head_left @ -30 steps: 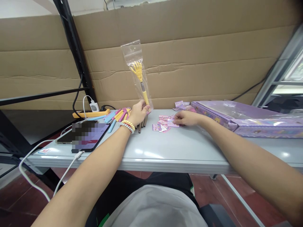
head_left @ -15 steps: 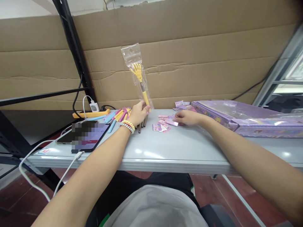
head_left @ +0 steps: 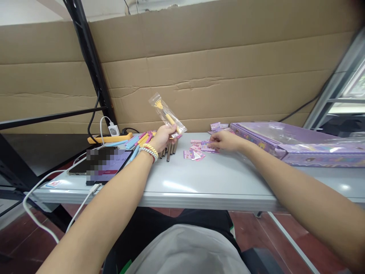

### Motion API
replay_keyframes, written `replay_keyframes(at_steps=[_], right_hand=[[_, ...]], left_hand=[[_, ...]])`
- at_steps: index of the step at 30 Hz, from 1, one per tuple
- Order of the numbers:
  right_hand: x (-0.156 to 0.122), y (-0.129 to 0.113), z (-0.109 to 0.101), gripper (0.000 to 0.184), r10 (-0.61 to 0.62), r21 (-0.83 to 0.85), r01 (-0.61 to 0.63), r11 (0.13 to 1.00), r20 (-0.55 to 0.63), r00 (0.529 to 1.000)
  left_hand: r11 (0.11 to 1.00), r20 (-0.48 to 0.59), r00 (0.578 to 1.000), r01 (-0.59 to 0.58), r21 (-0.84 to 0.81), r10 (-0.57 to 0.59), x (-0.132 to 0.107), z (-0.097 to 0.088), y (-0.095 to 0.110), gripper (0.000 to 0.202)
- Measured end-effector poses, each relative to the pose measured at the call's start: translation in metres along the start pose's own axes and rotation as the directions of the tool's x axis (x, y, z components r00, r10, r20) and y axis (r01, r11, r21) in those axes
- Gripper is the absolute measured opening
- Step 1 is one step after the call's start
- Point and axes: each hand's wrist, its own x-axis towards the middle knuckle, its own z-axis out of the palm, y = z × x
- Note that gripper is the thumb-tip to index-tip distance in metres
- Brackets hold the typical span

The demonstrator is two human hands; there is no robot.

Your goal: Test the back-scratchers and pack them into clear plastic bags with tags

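Note:
My left hand [head_left: 163, 137] is closed around the lower end of a yellow back scratcher [head_left: 170, 118] inside a clear plastic bag [head_left: 155, 99]. The scratcher leans up and to the left, with its claw end at the top. Below that hand, several metal tubes [head_left: 168, 154] lie on the table. Colourful handles and scratcher parts [head_left: 141, 139] lie to its left. My right hand [head_left: 224, 140] has its fingertips pinched at the edge of a small purple printed card [head_left: 207, 147]. More pink and purple cards [head_left: 188, 154] lie loosely beside it, and others sit behind the hand.
A flat purple box [head_left: 285, 149] with clear wrapping stands on the right of the grey table [head_left: 199, 182]. At the left are phones [head_left: 110, 167], a white charger [head_left: 114, 129] with cables, and an orange bar [head_left: 110, 138]. Cardboard [head_left: 199, 57] walls the back.
My left hand has tilted the bagged back scratcher further left and lowered its top, moving slightly left itself. My right hand stays by the cards, and the card at its fingertips has shifted slightly.

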Motion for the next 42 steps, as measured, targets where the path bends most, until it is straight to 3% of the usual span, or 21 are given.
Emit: replay_keyframes(at_steps=[6,11,16,21,28,31,42], right_hand=[[-0.001,0.0,0.001,0.024,0.008,0.0,-0.008,1.0,-0.022,1.0],[0.002,0.005,0.002,0.022,0.064,-0.02,-0.063,0.998,0.057,0.996],[0.004,0.009,0.005,0.048,0.121,-0.002,-0.121,0.993,0.043,0.992],[0.003,0.002,0.004,0.038,0.108,-0.043,-0.106,0.993,0.047,0.993],[0.002,0.0,0.004,0.045,0.105,-0.046,-0.103,0.994,0.056,0.993],[0.004,0.005,0.005,0.037,0.072,-0.059,-0.065,0.996,0.124,0.99],[0.006,0.009,0.005,0.022,0.104,-0.131,-0.097,0.987,0.053,0.993]], left_hand=[[0.992,-0.007,1.0,0.01,0.129,-0.009,0.002,0.001,-0.006,0.023],[0.971,-0.017,1.0,0.014,0.237,-0.011,-0.001,0.004,-0.005,0.025],[0.956,0.081,0.995,0.035,0.291,-0.061,-0.006,0.007,-0.001,0.03],[0.944,0.146,0.981,0.075,0.321,-0.128,-0.008,0.008,-0.002,0.033],[0.917,0.196,0.955,0.135,0.376,-0.221,-0.01,0.01,-0.001,0.028],[0.906,0.199,0.954,0.13,0.403,-0.226,-0.011,0.011,-0.001,0.026],[0.864,0.153,0.964,0.115,0.49,-0.215,-0.018,0.015,0.009,0.023]])
